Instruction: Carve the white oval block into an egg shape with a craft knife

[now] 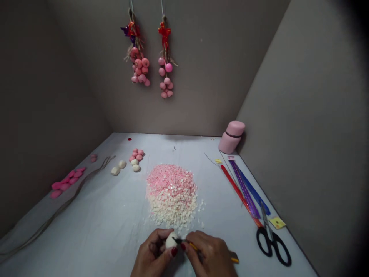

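Low in the middle, my left hand [155, 252] pinches a small white egg-shaped piece [170, 241] between thumb and fingers. My right hand [211, 252] is closed around a yellow-and-black craft knife [234, 259], whose dark tip touches the right side of the white piece. Much of the knife's handle is hidden by the fingers. Just beyond both hands lies a heap of pink and white shavings [171, 196]. The white piece's material cannot be told from here.
Pink balls [136, 154] and white pieces [115, 171] lie left of the heap, with brown cord [72, 196] and bright pink pieces [65, 184] farther left. Black-handled scissors [272, 242], ribbons [239, 188] and a pink flask [231, 137] line the right. Ball bunches [140, 65] hang behind.
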The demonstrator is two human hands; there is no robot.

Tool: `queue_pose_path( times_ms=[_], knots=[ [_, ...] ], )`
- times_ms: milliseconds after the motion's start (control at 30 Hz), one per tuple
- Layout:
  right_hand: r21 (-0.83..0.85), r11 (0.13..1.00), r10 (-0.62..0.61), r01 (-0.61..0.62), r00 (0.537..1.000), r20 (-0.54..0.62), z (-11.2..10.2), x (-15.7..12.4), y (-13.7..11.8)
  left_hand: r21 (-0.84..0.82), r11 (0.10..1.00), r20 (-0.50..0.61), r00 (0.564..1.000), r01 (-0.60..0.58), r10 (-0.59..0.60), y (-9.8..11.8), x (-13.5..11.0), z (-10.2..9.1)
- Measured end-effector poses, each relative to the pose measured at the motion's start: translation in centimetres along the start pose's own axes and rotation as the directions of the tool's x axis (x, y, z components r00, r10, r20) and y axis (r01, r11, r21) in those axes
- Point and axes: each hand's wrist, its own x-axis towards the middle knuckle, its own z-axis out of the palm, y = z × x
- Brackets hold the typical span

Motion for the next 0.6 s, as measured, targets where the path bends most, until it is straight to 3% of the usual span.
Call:
queue_pose_path(
  times_ms=[133, 400, 600],
  knots=[
    [0.013, 0.992, 0.123, -0.123, 0.991, -0.048, -0.4, 0.3, 0.3, -0.003, 1.0, 0.021, 1.0, 0.003, -0.003, 0.2, -0.1, 0.1],
    [0.177, 0.982, -0.049, 0.063, 0.995, -0.082, -0.2, 0.0, -0.7, -0.161, 0.986, 0.027, 0.999, 0.032, -0.028, 0.1, 0.2, 0.2],
    [0.181, 0.981, -0.066, 0.072, 0.997, -0.043, -0.4, 0.1, -1.0, -0.099, 0.995, 0.042, 0.999, -0.001, 0.005, 0.1, 0.2, 0.2]
  ],
)
